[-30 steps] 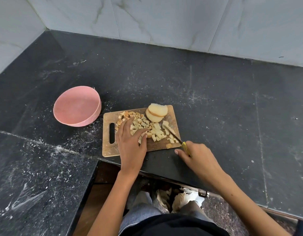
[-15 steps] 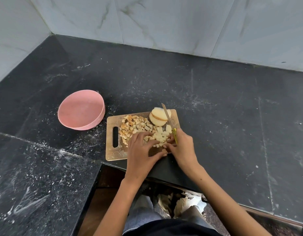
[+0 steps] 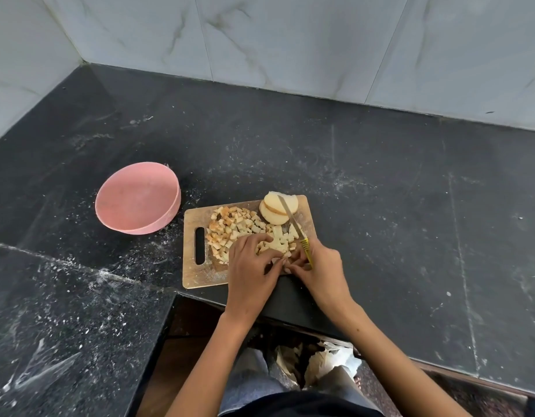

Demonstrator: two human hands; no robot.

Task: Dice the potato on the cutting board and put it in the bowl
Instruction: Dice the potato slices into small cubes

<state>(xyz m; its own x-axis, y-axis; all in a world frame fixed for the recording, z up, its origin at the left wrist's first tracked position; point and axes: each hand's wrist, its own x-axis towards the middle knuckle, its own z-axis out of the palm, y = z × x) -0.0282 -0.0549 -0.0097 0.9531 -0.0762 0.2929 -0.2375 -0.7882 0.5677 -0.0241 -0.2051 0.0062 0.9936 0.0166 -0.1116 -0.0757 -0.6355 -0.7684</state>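
Two hands are gathering diced potato on a wooden cutting board (image 3: 200,275) on a dark desk.

The left hand (image 3: 252,272) is curling its fingers over the potato cubes (image 3: 245,225); whether it is pinching any, I cannot tell. The right hand (image 3: 322,269) is gripping a yellow-handled knife (image 3: 293,225), blade angling away over two uncut potato slices (image 3: 278,209) beyond the fingers. The empty pink bowl (image 3: 170,216) is sitting well left, nearer the left hand.

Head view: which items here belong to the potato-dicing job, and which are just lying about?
Job:
potato dice
uncut potato slices
cutting board
knife
pink bowl, holding nothing
left hand
right hand

Lying about:
crumpled bags under the black counter
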